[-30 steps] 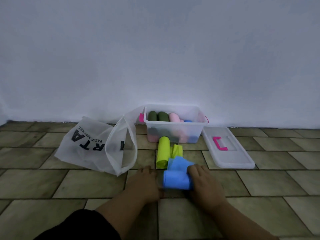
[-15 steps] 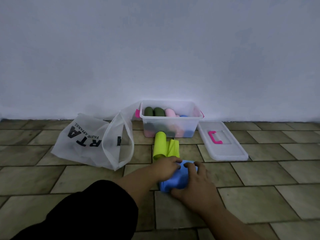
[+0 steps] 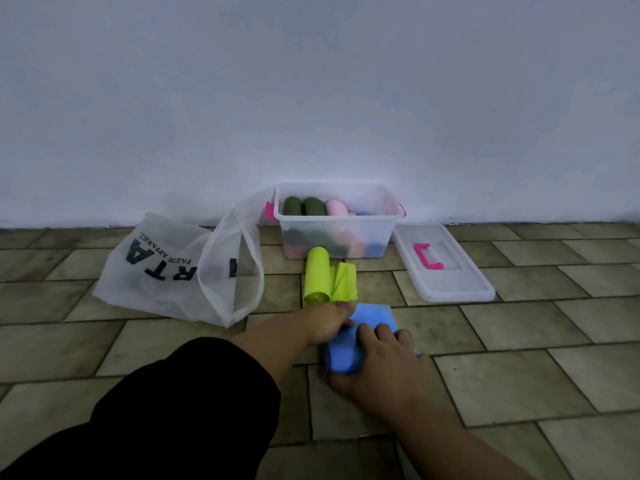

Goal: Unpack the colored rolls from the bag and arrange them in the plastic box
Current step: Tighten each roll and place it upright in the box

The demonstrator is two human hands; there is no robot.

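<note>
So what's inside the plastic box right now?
The plastic box holds two dark green rolls, a pink roll and a bit of blue. The frosted walls blur whatever lies beneath them.

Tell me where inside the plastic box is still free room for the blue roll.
The right part of the plastic box looks open, beside the pink roll. The left part is crowded with two dark green rolls. Both hands, left hand and right hand, press the blue roll.
</note>
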